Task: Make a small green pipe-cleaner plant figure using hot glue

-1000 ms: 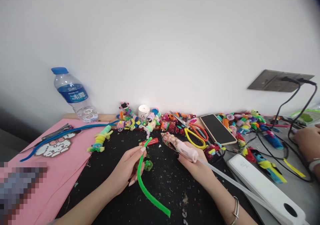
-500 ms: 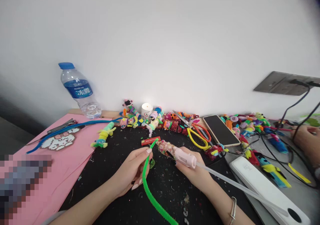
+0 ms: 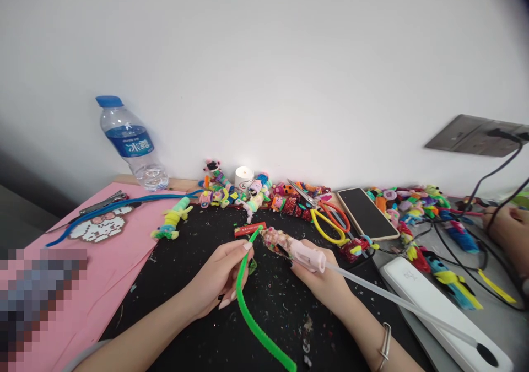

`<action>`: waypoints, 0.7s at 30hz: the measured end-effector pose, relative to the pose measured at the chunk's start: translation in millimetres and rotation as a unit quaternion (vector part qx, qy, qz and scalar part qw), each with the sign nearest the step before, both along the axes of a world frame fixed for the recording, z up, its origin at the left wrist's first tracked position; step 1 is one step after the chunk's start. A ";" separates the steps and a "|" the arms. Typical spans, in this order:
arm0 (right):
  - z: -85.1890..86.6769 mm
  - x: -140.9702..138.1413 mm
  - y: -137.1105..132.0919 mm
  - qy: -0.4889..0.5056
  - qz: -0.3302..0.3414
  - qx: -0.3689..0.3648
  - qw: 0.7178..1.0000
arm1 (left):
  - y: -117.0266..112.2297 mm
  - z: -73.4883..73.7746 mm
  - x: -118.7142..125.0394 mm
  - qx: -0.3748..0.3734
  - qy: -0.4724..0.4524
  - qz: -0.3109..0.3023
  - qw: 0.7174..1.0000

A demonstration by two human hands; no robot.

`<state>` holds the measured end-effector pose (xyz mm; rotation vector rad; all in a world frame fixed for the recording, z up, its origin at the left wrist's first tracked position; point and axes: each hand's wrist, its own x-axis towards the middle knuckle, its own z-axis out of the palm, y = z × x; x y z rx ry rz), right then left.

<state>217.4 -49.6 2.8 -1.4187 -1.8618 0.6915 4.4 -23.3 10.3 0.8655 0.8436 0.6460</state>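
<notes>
Between the thumb and fingers of my left hand [image 3: 225, 273] is a bright green pipe cleaner [image 3: 258, 328], its long end curving down toward the front. My right hand [image 3: 320, 275] is wrapped round a pink glue gun [image 3: 303, 255] whose front is crusted with colourful bits. A long translucent glue stick [image 3: 397, 297] sticks out of its back. The gun's nozzle is at the upper tip of the pipe cleaner; whether they touch I cannot tell. Just behind that tip lies a small red box [image 3: 249, 229]. Some green scrap shows beside my left fingers.
Yellow-and-orange-handled scissors [image 3: 326, 226], a phone [image 3: 367, 213] and several pipe-cleaner figures [image 3: 256, 195] line the back. A water bottle [image 3: 134, 146] leans at left near a blue pipe cleaner [image 3: 124, 204]. At right are a white power bank [image 3: 438, 311], cables and another person's hand [image 3: 506, 223].
Both hands hold nearly the same pose, with the glue gun still at the pipe cleaner's tip. The view has shifted slightly.
</notes>
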 end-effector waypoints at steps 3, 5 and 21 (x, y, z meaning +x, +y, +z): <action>0.6 -0.3 -0.3 -0.002 -0.003 0.004 1.000 | -0.1 0.8 0.2 -0.002 -0.001 0.001 1.000; 0.2 -0.3 -0.2 0.000 0.000 0.004 1.000 | -0.2 0.7 0.4 -0.003 -0.003 0.001 1.000; 2.9 -2.4 -0.4 -0.004 -0.005 0.007 1.000 | 1.0 -2.0 -0.9 -0.006 -0.010 -0.010 1.000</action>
